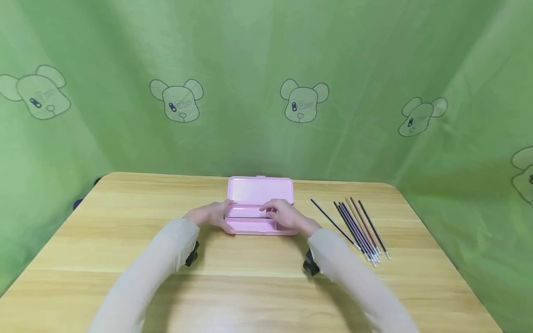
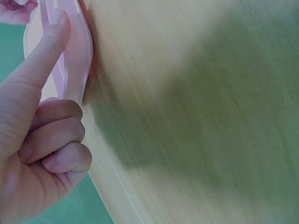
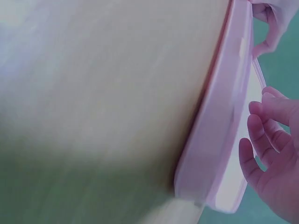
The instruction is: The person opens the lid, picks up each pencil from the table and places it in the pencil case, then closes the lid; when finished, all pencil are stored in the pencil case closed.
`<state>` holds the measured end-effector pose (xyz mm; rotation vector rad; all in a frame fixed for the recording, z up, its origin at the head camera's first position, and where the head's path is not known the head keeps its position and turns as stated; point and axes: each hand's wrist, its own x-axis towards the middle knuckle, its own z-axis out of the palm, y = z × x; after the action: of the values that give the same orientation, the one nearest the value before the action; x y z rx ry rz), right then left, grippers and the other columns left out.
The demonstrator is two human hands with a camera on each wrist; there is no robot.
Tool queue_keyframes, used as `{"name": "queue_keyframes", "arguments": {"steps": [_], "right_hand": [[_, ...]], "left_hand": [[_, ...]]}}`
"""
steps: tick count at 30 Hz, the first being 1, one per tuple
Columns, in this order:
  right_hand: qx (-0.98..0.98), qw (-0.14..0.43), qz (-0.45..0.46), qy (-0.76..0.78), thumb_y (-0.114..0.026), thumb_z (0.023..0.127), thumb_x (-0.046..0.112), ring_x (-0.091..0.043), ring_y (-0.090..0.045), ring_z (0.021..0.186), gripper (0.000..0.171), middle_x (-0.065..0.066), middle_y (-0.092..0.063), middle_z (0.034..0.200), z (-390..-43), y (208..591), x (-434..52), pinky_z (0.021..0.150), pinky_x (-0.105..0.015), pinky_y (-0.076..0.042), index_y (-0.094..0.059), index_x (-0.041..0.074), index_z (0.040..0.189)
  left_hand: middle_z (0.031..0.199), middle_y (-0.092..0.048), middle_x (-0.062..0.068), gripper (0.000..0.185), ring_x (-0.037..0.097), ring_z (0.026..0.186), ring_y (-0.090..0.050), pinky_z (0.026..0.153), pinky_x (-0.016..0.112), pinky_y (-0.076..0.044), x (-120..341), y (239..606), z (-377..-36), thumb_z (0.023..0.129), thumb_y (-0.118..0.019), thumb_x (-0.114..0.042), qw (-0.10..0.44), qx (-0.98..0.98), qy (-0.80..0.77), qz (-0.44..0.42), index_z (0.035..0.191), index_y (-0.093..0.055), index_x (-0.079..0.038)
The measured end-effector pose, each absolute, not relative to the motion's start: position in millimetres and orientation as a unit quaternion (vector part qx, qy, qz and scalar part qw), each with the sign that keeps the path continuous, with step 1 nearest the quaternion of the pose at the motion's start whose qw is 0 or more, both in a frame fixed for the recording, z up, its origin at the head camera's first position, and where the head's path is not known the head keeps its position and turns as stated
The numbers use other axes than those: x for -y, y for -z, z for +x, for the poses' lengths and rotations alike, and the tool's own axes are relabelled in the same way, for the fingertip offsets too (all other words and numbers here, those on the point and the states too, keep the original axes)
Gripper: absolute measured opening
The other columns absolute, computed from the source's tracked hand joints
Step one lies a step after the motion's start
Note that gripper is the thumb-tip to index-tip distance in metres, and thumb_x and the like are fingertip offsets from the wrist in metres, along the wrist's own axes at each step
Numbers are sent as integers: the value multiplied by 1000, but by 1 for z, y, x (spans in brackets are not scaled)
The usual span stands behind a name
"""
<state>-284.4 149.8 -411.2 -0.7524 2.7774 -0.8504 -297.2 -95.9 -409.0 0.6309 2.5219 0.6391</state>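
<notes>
A pink pencil case [image 1: 251, 225] lies with its lid [image 1: 261, 190] tipped back behind it. My left hand [image 1: 215, 216] grips its left end, thumb at the front corner and index finger toward the hinge side. In the left wrist view the thumb [image 2: 50, 39] reaches along the case while the lower fingers curl in. Over the right half of the case is my right hand [image 1: 284, 215], fingers loosely bent, fingertips above the inside. The right wrist view shows its fingers [image 3: 259, 135] beside the case with nothing seen between them. A thin dark line runs lengthwise inside the case.
Several pencils [image 1: 361, 226] with pale ends lie on the wooden table [image 1: 250, 296] to the right of the case. One dark pencil [image 1: 333, 223] lies slanted nearer my right hand. A green curtain [image 1: 250, 138] hangs right behind the table's back edge.
</notes>
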Motion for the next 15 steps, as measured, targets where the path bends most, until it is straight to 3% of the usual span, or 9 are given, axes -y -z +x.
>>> {"name": "queue_keyframes", "arguments": {"steps": [15], "right_hand": [[-930, 30, -211, 300, -58, 86, 4, -21, -58, 83, 28, -16, -65, 91, -276, 408, -210, 77, -32, -51, -63, -6, 112]], "left_hand": [[137, -43, 29, 97, 40, 130, -41, 112, 49, -32, 94, 410, -297, 71, -80, -32, 227, -916, -230, 237, 142, -24, 2]]}}
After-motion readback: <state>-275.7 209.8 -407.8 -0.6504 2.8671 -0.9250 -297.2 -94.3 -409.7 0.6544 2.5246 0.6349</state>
